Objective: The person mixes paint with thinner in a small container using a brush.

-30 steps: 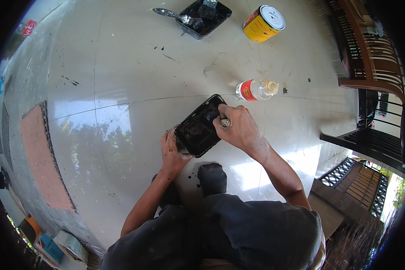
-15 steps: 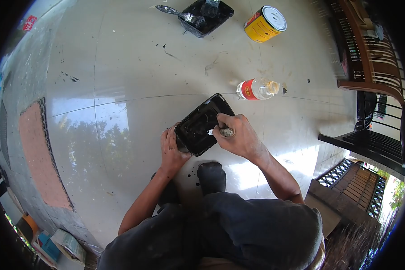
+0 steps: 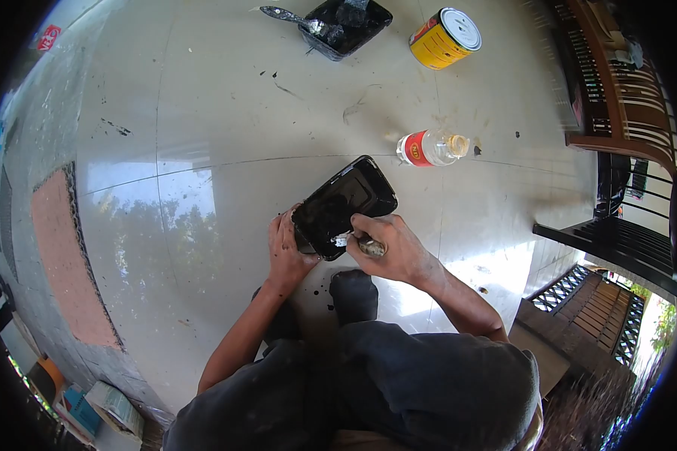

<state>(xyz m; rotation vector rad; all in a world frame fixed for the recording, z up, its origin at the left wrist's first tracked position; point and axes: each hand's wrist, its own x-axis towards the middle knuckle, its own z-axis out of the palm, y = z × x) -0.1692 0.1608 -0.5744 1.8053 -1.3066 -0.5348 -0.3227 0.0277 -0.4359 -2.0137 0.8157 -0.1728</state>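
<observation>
Between my hands is a black plastic tray (image 3: 357, 184), tilted and smeared with black paint inside. My left hand (image 3: 289, 252) is closed on its near left edge, with dark paint marks on the fingers. In my right hand (image 3: 399, 249), a paintbrush (image 3: 371, 246) with a paint-stained handle is gripped over the tray's near right corner. The metal part of the brush shows bright, while its bristles are hidden inside the dark tray. A clear plastic bottle (image 3: 438, 148) with a red label lies on the tiles beyond my right hand.
A second black tray (image 3: 372, 34) with a brush (image 3: 282, 13) in it is at the top, beside a yellow paint can (image 3: 436, 46). Paint spots mark the tiled floor (image 3: 233, 98). A pink mat (image 3: 71, 263) lies left; wooden furniture (image 3: 617, 98) stands right.
My right hand and the paintbrush have moved down toward the tray's near edge, uncovering more of its far right side. My left hand has stayed in place on the tray.
</observation>
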